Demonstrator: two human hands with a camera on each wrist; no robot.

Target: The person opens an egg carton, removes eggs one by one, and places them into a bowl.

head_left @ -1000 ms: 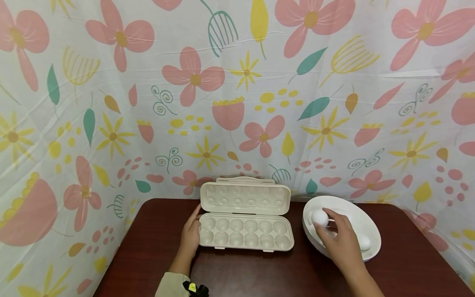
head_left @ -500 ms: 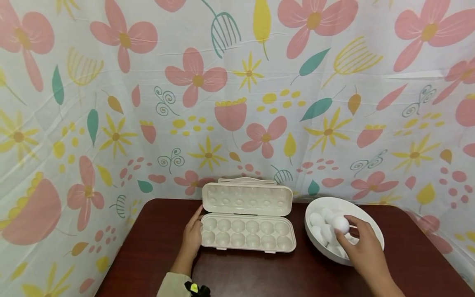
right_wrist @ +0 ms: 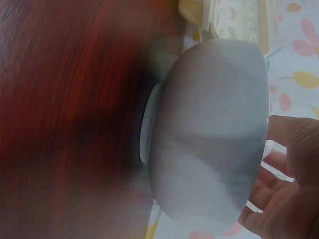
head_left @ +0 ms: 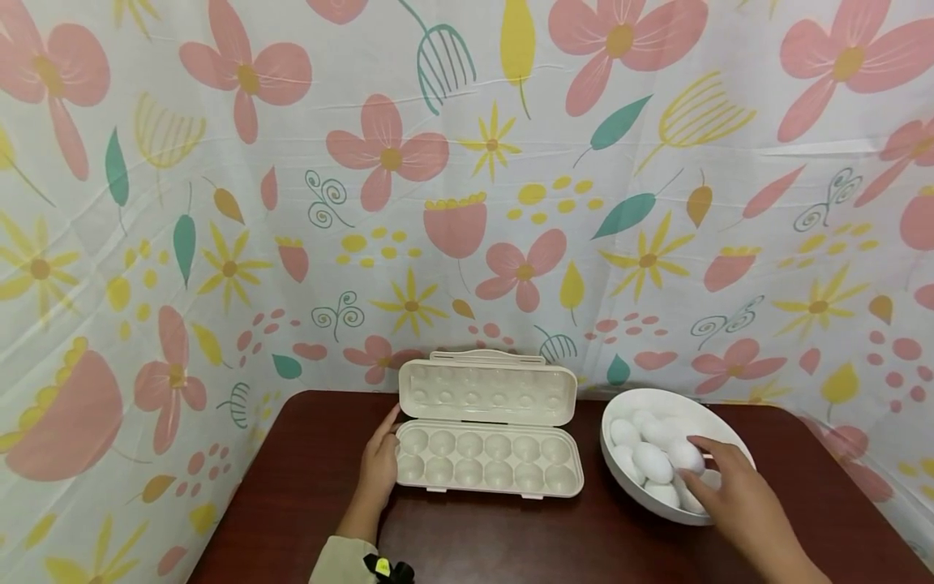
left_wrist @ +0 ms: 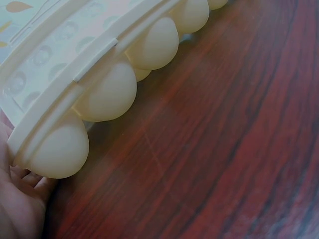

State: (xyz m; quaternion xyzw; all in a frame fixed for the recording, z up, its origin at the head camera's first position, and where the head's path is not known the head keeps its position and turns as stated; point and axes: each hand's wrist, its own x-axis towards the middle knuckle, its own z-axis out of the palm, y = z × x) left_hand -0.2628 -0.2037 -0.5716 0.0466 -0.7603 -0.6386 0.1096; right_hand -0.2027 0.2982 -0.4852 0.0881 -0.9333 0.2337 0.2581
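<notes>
A cream plastic egg carton lies with its lid raised, its two rows of cups bare. My left hand holds its left end; in the left wrist view, fingers curl beneath the rim by the rounded cups. To the right, a white bowl contains several white eggs. My right hand reaches over the near right rim, thumb and forefinger pinching one egg among the others. In the right wrist view the bowl's wall hides the eggs and fingertips.
A dark reddish wooden table bears both carton and bowl. Right behind it hangs a flower-printed cloth, close to the raised lid and the bowl's far rim. A gap of bare table separates carton from bowl.
My right hand has moved right and down, lowering the egg from above the bowl's left side onto the other eggs. The left hand stays at the carton. The view has shifted slightly.
</notes>
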